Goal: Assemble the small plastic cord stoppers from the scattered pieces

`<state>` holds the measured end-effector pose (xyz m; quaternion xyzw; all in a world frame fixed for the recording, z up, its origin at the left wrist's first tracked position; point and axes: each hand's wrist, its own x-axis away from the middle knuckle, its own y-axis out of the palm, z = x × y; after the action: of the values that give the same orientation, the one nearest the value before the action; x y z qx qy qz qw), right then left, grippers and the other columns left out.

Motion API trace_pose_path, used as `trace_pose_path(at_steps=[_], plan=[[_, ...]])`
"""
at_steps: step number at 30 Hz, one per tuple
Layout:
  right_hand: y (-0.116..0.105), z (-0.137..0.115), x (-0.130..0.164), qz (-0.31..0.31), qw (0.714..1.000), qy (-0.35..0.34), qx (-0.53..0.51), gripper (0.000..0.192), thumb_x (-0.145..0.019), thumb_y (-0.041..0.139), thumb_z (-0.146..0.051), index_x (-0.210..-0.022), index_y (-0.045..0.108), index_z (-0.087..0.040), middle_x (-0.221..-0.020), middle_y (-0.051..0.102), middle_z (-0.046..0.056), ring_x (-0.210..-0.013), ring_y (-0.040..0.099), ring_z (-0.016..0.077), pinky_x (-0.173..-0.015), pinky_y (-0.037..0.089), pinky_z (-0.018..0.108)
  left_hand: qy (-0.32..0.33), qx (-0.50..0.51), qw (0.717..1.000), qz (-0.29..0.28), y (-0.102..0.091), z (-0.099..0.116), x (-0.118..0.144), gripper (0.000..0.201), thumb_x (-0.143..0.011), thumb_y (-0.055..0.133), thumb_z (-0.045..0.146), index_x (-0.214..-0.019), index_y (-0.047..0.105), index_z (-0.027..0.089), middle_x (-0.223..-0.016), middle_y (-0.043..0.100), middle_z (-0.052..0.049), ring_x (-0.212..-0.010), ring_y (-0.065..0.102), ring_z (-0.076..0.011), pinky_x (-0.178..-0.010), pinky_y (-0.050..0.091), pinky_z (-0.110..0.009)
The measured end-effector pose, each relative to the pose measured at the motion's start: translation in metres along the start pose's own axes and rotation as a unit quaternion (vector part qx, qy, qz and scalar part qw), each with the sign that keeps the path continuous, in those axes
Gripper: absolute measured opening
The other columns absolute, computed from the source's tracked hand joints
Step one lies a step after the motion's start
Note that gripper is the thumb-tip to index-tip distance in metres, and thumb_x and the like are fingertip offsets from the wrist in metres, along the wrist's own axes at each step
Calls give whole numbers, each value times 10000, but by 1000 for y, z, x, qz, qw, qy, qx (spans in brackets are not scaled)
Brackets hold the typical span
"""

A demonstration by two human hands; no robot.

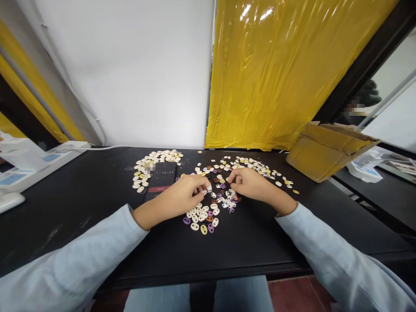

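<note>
Both my hands rest on a black table (97, 195) amid small oval two-hole pieces in white, yellow, purple and brown. My left hand (186, 193) has its fingers curled, pinching a small white piece at its fingertips. My right hand (247, 182) lies close to it, fingers bent down onto the scattered pieces (224, 195); whether it holds one is hidden. A tidier cluster of pieces (201, 219) sits just in front of my left hand. Another pile of mostly white pieces (152, 162) lies at the back left.
A dark phone (162, 180) showing a clock lies beside the left pile. A tilted cardboard box (325, 151) stands at the back right. Yellow plastic sheeting (276, 73) and a white wall (130, 73) rise behind the table. White items (26, 164) sit at the far left.
</note>
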<state>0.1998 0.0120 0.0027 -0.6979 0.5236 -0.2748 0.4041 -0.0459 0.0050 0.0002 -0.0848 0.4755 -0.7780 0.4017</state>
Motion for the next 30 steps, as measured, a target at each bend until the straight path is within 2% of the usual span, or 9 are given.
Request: trace_pose_path(at_steps=[8, 12, 16, 20, 25, 30], plan=[[-12, 5, 1, -43, 999, -5, 25, 223, -724, 644, -148, -906, 769, -173, -575, 624, -19, -508, 531, 124, -543, 372, 251, -23, 47, 998, 32, -1, 2, 1, 246, -795, 510, 53, -943, 671, 167, -910, 723, -23, -747, 653, -142, -683, 491, -250], [-11, 6, 0, -40, 999, -6, 15, 126, -726, 636, -149, -790, 742, -170, -537, 589, -30, -488, 501, 113, -543, 368, 248, -34, 96, 994, 40, 5, -2, 1, 221, -799, 529, 58, -941, 660, 167, -913, 725, -31, -781, 684, -151, -711, 534, -259], [-8, 10, -1, -44, 999, 5, 12, 87, -728, 629, -156, -763, 707, -173, -548, 591, -29, -502, 503, 115, -530, 362, 241, -55, 174, 982, 46, 10, -4, 0, 157, -815, 590, 106, -945, 657, 162, -970, 742, -57, -857, 712, -169, -810, 575, -300], [-7, 11, -2, -60, 998, 12, -2, 73, -748, 602, -147, -725, 668, -166, -585, 610, -11, -529, 505, 120, -523, 358, 242, -73, 223, 971, 47, 11, -4, -2, 140, -805, 644, 144, -943, 668, 143, -952, 736, -70, -860, 706, -170, -828, 577, -311], [-6, 9, -3, -41, 999, 4, -6, 88, -780, 581, -162, -735, 657, -162, -645, 638, 9, -567, 522, 130, -546, 379, 251, -73, 212, 973, 52, 8, -4, -2, 132, -812, 662, 199, -932, 679, 147, -916, 724, -60, -830, 688, -168, -778, 569, -300], [-6, 5, -1, -31, 999, -9, -1, 118, -803, 610, -258, -783, 686, -171, -584, 617, -9, -522, 510, 129, -519, 361, 257, -77, 176, 980, 47, 7, -2, -1, 107, -824, 639, 204, -905, 680, 148, -887, 718, -57, -804, 677, -172, -746, 553, -294]])
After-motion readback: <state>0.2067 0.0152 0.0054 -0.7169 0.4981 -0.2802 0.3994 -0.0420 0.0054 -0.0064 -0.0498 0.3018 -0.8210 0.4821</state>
